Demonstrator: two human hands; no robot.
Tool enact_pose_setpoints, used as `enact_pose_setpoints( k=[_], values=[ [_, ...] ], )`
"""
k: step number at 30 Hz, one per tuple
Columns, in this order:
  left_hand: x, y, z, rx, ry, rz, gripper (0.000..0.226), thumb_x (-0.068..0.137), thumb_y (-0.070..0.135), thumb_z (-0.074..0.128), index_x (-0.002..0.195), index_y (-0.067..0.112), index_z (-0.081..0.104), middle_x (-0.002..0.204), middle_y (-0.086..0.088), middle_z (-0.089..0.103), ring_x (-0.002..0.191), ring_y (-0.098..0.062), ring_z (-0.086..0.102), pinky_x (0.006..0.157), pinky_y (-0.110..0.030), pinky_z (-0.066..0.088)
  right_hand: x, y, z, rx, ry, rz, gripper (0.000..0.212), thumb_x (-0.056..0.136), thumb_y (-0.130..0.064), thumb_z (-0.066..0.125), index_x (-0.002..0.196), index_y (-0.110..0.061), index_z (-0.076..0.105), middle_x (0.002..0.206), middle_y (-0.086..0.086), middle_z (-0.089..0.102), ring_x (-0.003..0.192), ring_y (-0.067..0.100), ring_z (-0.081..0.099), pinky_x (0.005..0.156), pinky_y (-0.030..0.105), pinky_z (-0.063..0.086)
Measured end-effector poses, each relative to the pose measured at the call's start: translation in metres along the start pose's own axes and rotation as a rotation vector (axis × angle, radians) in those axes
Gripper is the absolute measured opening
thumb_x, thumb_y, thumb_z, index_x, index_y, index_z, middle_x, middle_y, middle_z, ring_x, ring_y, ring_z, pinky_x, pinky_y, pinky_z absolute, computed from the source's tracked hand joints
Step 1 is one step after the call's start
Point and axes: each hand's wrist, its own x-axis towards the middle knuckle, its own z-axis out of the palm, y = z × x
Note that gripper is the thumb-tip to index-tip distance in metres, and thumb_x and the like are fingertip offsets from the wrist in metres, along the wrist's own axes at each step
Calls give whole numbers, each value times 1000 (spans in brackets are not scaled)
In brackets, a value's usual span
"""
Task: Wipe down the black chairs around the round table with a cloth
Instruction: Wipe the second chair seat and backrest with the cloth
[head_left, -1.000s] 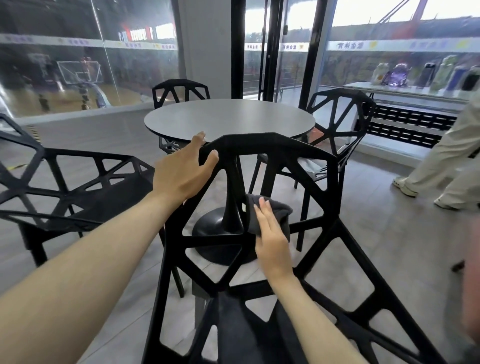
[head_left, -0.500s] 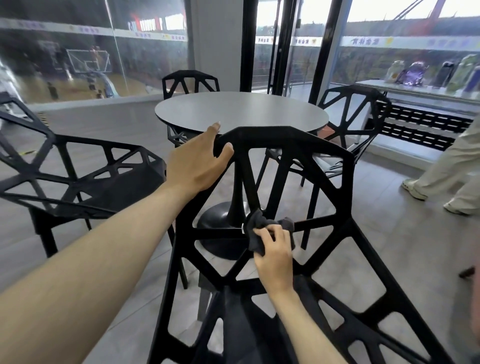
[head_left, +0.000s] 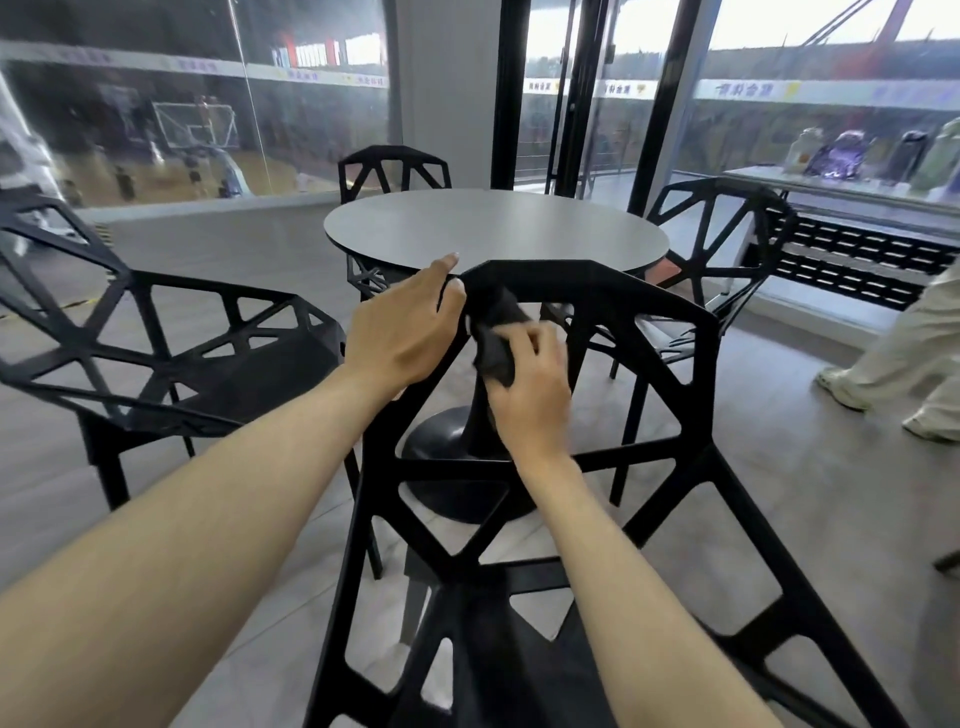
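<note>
At the near chair's (head_left: 597, 283) top rail, your left hand (head_left: 402, 332) clamps fingers to steady it while right-hand (head_left: 530, 387) fingers pinch the cloth (head_left: 496, 338) against a strut.

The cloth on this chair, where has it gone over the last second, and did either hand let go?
The right hand carried the cloth up the nearest chair's central strut, from the lower crossbar to just under the top rail, curling round it on the way. The left hand kept its grip on the top rail; the chair stayed put.
</note>
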Motion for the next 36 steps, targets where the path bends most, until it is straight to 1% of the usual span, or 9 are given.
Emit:
enact_pose_setpoints(
  k=[5, 10, 15, 18, 24, 28, 30, 33, 36],
  values=[
    [-4, 2, -1, 49, 35, 43, 57, 106, 50, 27, 159, 29, 34, 153, 0, 56, 134, -26, 57, 99, -45, 46, -103, 47, -5, -211, -224, -76, 24, 83, -22, 75, 105, -22, 65, 109, 0, 49, 99, 23, 48, 75, 42, 58],
    [-4, 0, -2, 46, 7, 40, 60, 102, 51, 25, 158, 30, 32, 142, 1, 64, 121, -27, 62, 86, -40, 38, -85, 40, -14, -241, -242, -70, 19, 82, -28, 72, 99, -21, 66, 104, -2, 51, 95, 20, 49, 63, 36, 58],
    [-4, 0, -2, 50, 38, 43, 59, 101, 49, 28, 156, 31, 35, 137, 0, 66, 123, -29, 61, 88, -41, 40, 1, 19, -42, -129, 158, 15, 26, 81, -22, 77, 105, -16, 69, 112, 5, 56, 102, 23, 51, 70, 28, 50],
    [-6, 0, -2, 58, 47, 58, 57, 102, 47, 32, 157, 31, 37, 138, 0, 65, 125, -28, 60, 89, -41, 41, 53, 22, -40, -188, 286, 104, 27, 86, -23, 73, 110, -17, 64, 117, 8, 55, 108, 25, 50, 82, 37, 56],
    [-1, 1, -1, 75, 58, 68, 55, 103, 42, 37, 157, 28, 38, 139, -2, 64, 124, -26, 60, 83, -38, 35, -24, 37, -12, -327, -12, 124, 38, 78, -24, 78, 111, -20, 61, 117, 5, 50, 105, 28, 49, 73, 40, 58],
    [-6, 1, -3, 79, 48, 68, 58, 100, 45, 33, 156, 29, 39, 132, -2, 68, 117, -28, 63, 81, -39, 40, -99, 50, -13, -268, -163, 200, 39, 75, -25, 83, 106, -22, 59, 108, -1, 50, 95, 21, 51, 67, 25, 48],
    [-6, 2, -4, 72, 25, 63, 61, 97, 47, 29, 156, 31, 37, 127, -3, 69, 114, -29, 64, 80, -39, 40, -86, 52, -24, -266, -200, 178, 32, 76, -26, 79, 101, -24, 59, 102, -4, 50, 92, 20, 51, 64, 26, 48],
    [-7, 3, -7, 52, 3, 40, 60, 99, 46, 30, 157, 32, 35, 129, -5, 68, 116, -31, 62, 81, -40, 38, -35, 46, -51, -203, -77, 154, 28, 78, -23, 76, 102, -21, 62, 102, -3, 51, 95, 20, 51, 66, 36, 55],
    [-8, 3, -8, 39, -12, 39, 59, 100, 44, 32, 158, 33, 35, 138, -7, 65, 122, -33, 60, 87, -43, 40, 25, 46, -72, -293, 104, 36, 28, 81, -17, 75, 106, -20, 63, 111, 3, 52, 104, 25, 49, 67, 34, 54]
  ],
)
